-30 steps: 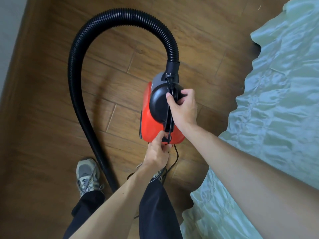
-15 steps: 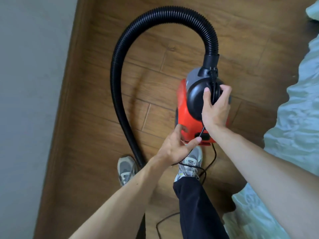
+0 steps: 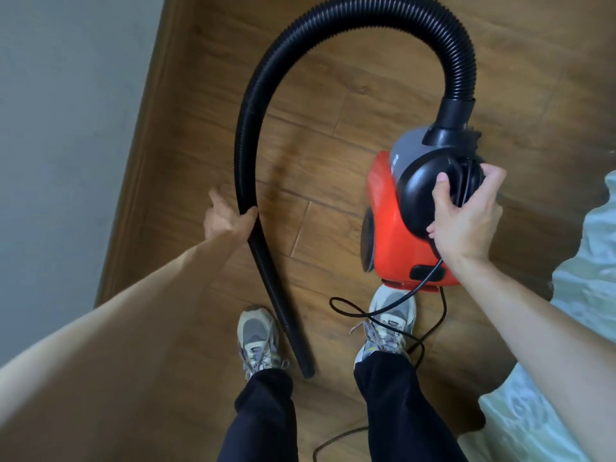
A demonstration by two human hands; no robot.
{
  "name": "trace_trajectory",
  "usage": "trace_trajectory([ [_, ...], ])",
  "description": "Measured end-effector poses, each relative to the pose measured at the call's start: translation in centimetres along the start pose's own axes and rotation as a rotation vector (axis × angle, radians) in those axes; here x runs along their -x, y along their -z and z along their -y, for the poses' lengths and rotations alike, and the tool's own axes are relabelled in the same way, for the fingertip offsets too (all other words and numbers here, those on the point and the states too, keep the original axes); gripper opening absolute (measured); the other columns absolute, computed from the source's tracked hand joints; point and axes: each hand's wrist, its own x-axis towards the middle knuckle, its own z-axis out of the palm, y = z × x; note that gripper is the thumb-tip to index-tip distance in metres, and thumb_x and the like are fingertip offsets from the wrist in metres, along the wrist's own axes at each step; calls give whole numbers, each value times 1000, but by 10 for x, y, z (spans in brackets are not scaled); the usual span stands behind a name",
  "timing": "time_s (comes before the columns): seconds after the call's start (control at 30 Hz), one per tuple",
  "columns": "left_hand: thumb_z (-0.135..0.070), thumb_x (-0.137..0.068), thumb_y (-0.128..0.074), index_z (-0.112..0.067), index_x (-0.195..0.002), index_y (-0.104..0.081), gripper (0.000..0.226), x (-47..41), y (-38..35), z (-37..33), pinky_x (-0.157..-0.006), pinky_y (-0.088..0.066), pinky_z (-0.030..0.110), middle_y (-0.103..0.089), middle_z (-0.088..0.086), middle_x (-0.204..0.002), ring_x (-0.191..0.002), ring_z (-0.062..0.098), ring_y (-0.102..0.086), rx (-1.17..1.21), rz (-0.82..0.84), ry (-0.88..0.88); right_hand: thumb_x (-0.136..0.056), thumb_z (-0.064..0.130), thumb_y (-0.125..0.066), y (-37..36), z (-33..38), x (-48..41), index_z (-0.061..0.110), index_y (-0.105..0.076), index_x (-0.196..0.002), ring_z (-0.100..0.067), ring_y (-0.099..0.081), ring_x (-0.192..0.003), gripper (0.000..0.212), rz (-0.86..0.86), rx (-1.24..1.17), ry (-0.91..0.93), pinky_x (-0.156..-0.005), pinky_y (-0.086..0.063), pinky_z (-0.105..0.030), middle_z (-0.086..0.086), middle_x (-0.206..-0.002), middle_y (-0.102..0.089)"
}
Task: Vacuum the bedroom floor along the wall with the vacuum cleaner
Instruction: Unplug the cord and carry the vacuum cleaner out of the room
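A red and black vacuum cleaner [image 3: 388,225] hangs just above the wooden floor [image 3: 320,105] at the right. My right hand [image 3: 466,218] grips its black top handle. A black ribbed hose [image 3: 333,25] arches from the vacuum's top over to the left and runs down to an open end [image 3: 308,371] between my shoes. My left hand [image 3: 226,216] holds the hose partway down its left run, thumb against it. The grey wall [image 3: 66,128] and brown baseboard [image 3: 146,145] run along the left.
A black power cord [image 3: 383,310] loops from the vacuum's rear across my right shoe [image 3: 388,323]. My left shoe [image 3: 258,338] stands beside the hose end. A bed with pale green sheets [image 3: 583,295] borders the right side.
My left hand left the rear of the vacuum and moved left to take hold of the hose. The view swung left, showing more wall. My right hand kept its grip.
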Motion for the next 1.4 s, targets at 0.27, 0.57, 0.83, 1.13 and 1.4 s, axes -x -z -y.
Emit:
trace_trajectory([
  [0.27,-14,-95,-62,-22,-140,-35,53,-33,-23,10,-94,-51,35,-56,-1,-125,-117,22,-59,236,163,-69,-94,46,-55,3,0,1,13,-39,-113,-26,-61,-40,41,-35,21,28,-35,-49,-42,-13,-98,-63],
  [0.57,-19,-96,-61,-27,-140,-33,52,4,11,26,-94,-54,48,-59,1,-103,-102,25,-64,295,82,-301,-97,46,-46,11,16,12,20,-37,-105,-30,-60,-72,28,-1,58,10,-70,-52,-54,0,-84,-59],
  [0.83,-25,-97,-59,-33,-149,-25,62,45,112,-17,-104,-47,46,-54,1,-137,-120,25,-57,232,57,-491,-102,37,-47,65,97,30,9,-44,-110,-22,-47,-84,29,6,123,21,-72,-35,-30,-8,-95,-60],
  [1.13,-31,-91,-66,-32,-143,-37,59,144,277,-127,-100,-45,33,-62,1,-117,-108,23,-60,186,-25,-708,-101,33,-50,182,270,33,11,-45,-100,-24,-50,-72,23,-177,33,77,-63,-32,-30,-2,-78,-56],
  [1.4,-35,-90,-67,-35,-139,-41,55,271,443,-228,-88,-52,34,-65,3,-104,-91,24,-64,253,-34,-883,-100,34,-50,325,458,35,8,-47,-109,-29,-49,-82,28,-424,-42,161,-70,-39,-35,-9,-91,-56],
])
